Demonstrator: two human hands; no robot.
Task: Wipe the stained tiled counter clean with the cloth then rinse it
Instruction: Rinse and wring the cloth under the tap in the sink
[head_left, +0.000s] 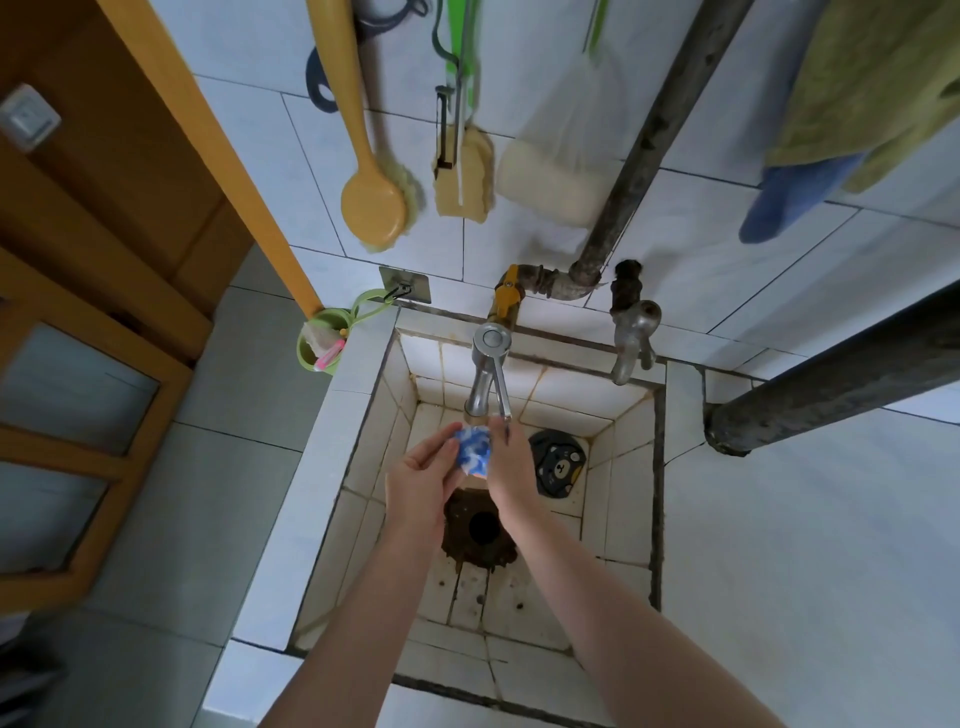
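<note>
Both hands sit over the tiled sink (631, 431), right below the tap (488, 371). The cloth (474, 450) is bunched into a small wad btwn them: left hand (422, 475) cupped loosely round its left side w/ fingers half curled, right hand (511, 462) pressed against its right side, fingers bent over it. So the cloth is held by both, above the sink floor, just under the spout.

Risks, as a guess from this view:
- The drain hole (482, 527) lies open directly beneath the hands, no cover on it. A wet, balled cloth slipping out of a loose cupped grip would drop right onto it and could lodge in there.
- The round bear-face mat (557, 462) rests near the right hand on the sink floor; a wide wringing motion may knock it.
- Squeezing close under the spout could spray water over the rim onto the white counter (810, 545), re-wetting what was wiped.
- Can't tell if water is running; no clear stream visible. If not, rinsing isn't really happening yet.

Cloth's look: blue w/ white blotches, compact, crumpled tight, prob. soaked though wetness isn't certain. A pale/orange bit shows at its lower edge. Most of it is hidden by the fingers.
</note>
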